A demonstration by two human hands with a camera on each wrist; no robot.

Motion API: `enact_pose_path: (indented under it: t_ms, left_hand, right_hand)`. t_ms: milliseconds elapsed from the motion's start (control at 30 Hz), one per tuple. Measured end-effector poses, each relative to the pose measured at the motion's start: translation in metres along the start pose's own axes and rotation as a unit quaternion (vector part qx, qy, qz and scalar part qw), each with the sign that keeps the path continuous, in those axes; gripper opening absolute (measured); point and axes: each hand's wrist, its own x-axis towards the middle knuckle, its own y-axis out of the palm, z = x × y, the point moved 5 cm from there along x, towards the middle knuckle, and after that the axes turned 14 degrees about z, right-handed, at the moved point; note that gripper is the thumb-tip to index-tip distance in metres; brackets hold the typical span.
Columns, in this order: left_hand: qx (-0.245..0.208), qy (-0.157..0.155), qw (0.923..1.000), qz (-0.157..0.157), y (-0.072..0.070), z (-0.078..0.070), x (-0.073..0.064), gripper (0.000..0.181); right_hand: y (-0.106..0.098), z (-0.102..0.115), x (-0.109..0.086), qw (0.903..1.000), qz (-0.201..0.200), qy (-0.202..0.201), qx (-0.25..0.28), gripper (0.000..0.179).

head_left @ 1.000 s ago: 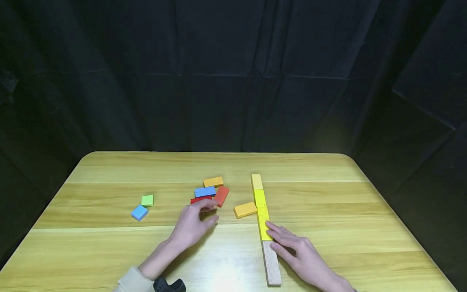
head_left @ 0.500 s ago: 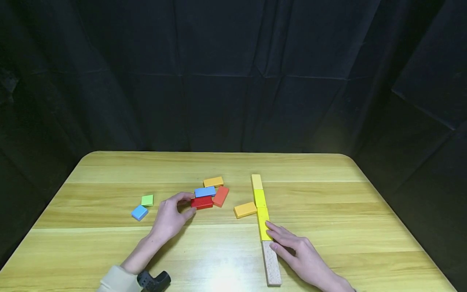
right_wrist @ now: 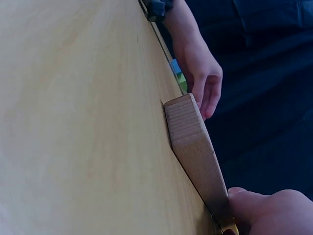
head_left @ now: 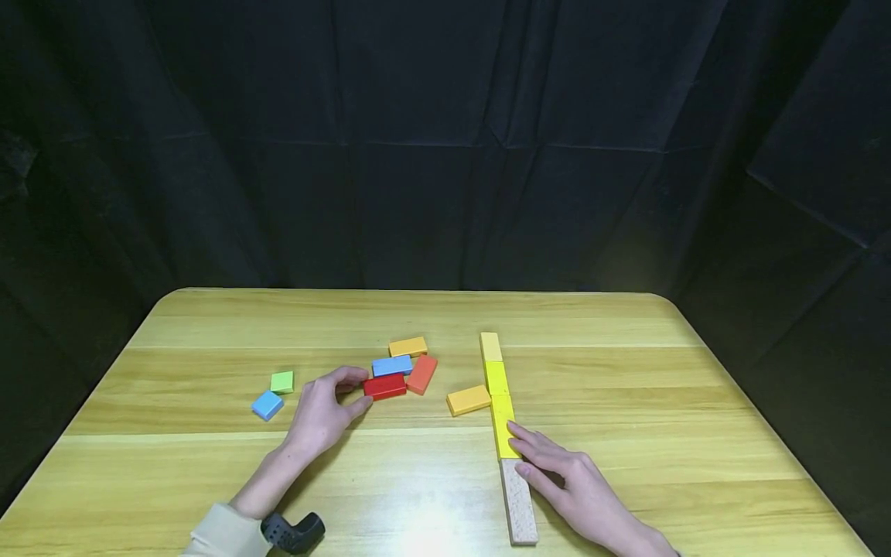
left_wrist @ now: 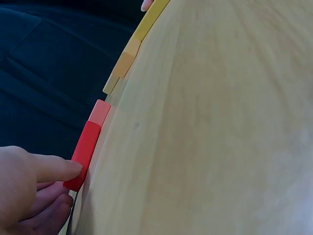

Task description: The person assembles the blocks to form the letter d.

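Observation:
My left hand pinches the left end of a red block lying on the table; its thumb lies against the block's near side in the left wrist view. My right hand rests with extended fingers on the right edge of a long yellow block. The right thumb touches a speckled wooden block placed end to end with it. Farther along this row come a shorter yellow block and a pale yellow one.
Around the red block lie a blue block, an orange-red block and an orange block. Another orange block touches or nearly touches the row. At left are a green block and a small blue block.
My left hand has moved left, from near the orange-red block to the red block's left end, uncovering the red block. The right hand has stayed in place.

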Motion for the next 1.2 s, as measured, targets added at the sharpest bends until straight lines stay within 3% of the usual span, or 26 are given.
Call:
enact_pose_path:
  t_ms: [967, 1200]
  left_hand:
    - [-0.005, -0.015, 0.9998, 0.01, -0.0011, 0.0034, 0.0002, 0.032]
    - [-0.005, -0.007, 0.9999, 0.01, -0.001, 0.0025, 0.0006, 0.031]
  right_hand:
    - [0.0002, -0.0011, -0.0001, 1.0, -0.001, 0.002, -0.004, 0.035]
    - [-0.0002, 0.0001, -0.0003, 0.9999, -0.004, -0.003, -0.009, 0.034]
